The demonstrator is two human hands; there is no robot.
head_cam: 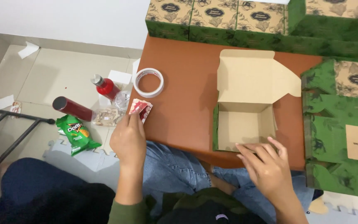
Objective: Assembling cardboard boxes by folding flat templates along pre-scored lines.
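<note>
An open green and brown cardboard box (245, 124) stands on the brown table (187, 79), lid flap raised, its inside empty. My right hand (266, 164) rests with fingers spread on the box's near edge. My left hand (130, 139) pinches a small red and white patterned packet (141, 108) at the table's left edge. A roll of clear tape (148, 82) lies just beyond the packet.
Several closed green floral boxes (237, 20) line the table's far edge. Flat unfolded boxes (344, 124) are stacked at the right. On the floor at the left lie a red bottle (106, 87), a dark red tube (72, 108), a green snack bag (77, 133) and a black metal stand (13, 124).
</note>
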